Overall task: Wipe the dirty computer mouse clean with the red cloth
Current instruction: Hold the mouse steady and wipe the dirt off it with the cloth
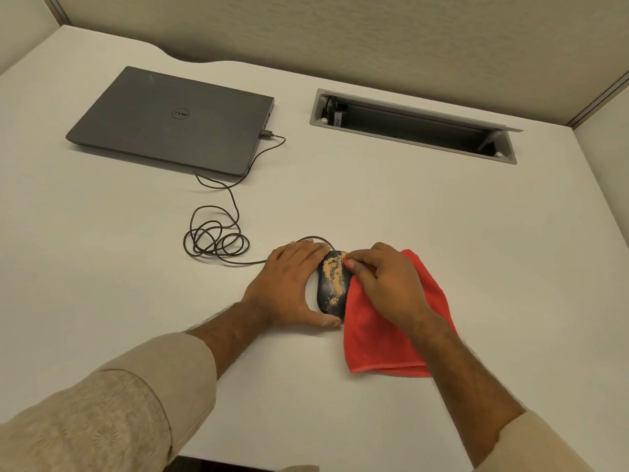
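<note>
A black computer mouse (pixel 332 284) lies on the white desk, its top streaked with tan dust. My left hand (pixel 289 284) cups its left side, thumb at the near end and fingers over the far end. My right hand (pixel 384 284) presses down on the red cloth (pixel 377 342), which lies flat just right of the mouse and touches its right edge. The fingertips of that hand reach the mouse's far right corner. Part of the cloth is hidden under my right hand and wrist.
The mouse's cable (pixel 218 240) lies coiled to the left and runs to a closed dark laptop (pixel 173 120) at the back left. An open cable tray slot (pixel 415 126) is set into the desk (pixel 442 212) at the back right. Partition walls surround the desk.
</note>
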A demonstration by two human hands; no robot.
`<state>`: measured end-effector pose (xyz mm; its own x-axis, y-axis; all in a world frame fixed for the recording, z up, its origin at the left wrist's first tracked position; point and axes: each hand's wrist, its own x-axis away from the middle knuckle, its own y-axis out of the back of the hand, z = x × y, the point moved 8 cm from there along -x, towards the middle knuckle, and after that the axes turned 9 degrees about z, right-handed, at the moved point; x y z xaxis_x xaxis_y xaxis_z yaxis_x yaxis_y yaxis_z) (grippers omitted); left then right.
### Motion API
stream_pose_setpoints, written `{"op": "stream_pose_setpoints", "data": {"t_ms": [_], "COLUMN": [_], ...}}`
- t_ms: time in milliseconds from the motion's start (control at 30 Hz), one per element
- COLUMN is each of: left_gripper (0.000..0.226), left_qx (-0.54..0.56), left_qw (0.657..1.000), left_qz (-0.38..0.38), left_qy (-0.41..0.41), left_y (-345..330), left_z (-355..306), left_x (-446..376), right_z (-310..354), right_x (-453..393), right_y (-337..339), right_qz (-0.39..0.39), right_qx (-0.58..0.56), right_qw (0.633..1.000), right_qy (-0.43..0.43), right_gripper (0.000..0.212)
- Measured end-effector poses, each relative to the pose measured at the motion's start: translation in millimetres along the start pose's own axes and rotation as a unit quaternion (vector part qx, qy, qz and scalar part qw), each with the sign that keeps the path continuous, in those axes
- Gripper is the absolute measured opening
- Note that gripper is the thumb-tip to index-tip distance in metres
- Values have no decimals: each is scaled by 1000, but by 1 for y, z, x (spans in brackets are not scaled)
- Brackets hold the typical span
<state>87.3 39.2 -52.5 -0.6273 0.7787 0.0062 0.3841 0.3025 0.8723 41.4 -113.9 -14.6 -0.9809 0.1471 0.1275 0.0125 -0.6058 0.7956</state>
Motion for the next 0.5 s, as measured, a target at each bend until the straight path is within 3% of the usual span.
{"op": "stream_pose_setpoints", "data": {"t_ms": [67,167,367,500], "left_gripper": [119,120,120,119], "left_qx": [-1,-2,6,5], "left_qw": [1000,1000,1000,1000], "left_qz": [2,11,7,11], "left_qy": [0,0,-1,-2], "left_y": [0,-1,1,1], "left_z": [0,1,-1,0], "left_x": [0,0,0,0], "right_z": [0,-15,-3,-14], "right_x": [-1,-4,-7,-11], "right_y": [-3,7,-2,9], "right_qz": [16,-18,27,-14], "right_qx": [-4,32,-11,17], "right_qw": [1000,998,1000,999], "right_qy": [1,-48,1,-33], "right_gripper": [17,19,17,18]}}
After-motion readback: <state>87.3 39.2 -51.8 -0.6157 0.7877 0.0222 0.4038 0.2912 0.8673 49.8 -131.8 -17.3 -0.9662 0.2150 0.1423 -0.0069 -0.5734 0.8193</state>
